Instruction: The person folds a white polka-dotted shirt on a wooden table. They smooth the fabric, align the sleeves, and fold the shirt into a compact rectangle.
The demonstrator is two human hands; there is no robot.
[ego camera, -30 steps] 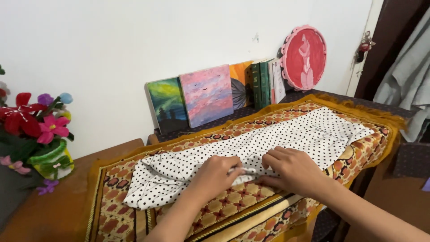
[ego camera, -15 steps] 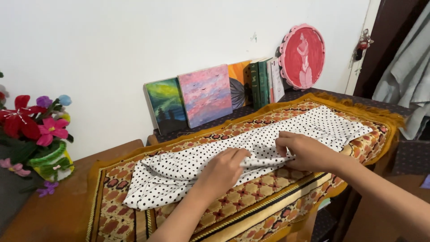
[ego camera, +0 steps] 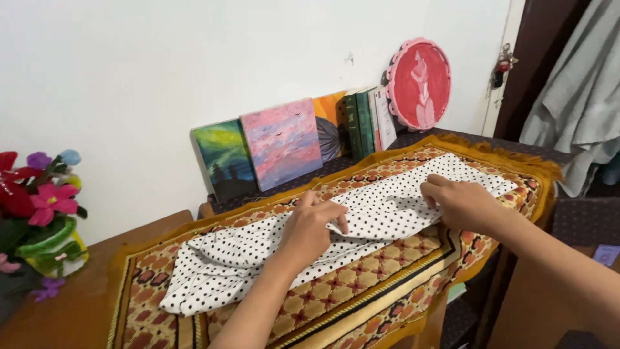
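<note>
1. White wall [ego camera: 129,64] backs a wooden surface [ego camera: 77,304] draped with a gold patterned mat [ego camera: 361,291]; on the mat lies a long white cloth with black dots [ego camera: 219,265], running from 8 o'clock to 2 o'clock.
2. Left hand [ego camera: 310,229] presses the cloth near its middle, fingers curled and pinching a fold. Right hand [ego camera: 462,203] lies toward 2 o'clock, fingers bent, gripping the cloth's near edge.
3. Judging by the crease between the hands, a lengthwise fold is under way; the move to come calls for drawing the edge taut and laying it flat.
4. Small paintings [ego camera: 281,142], books [ego camera: 365,119] and a round pink plaque [ego camera: 420,84] line the wall at 12 o'clock, close to the cloth's far edge.
5. Flowers [ego camera: 39,207] stand at 9 o'clock, well apart; grey fabric [ego camera: 575,97] hangs at 3 o'clock. Open mat lies toward 6 o'clock.
</note>
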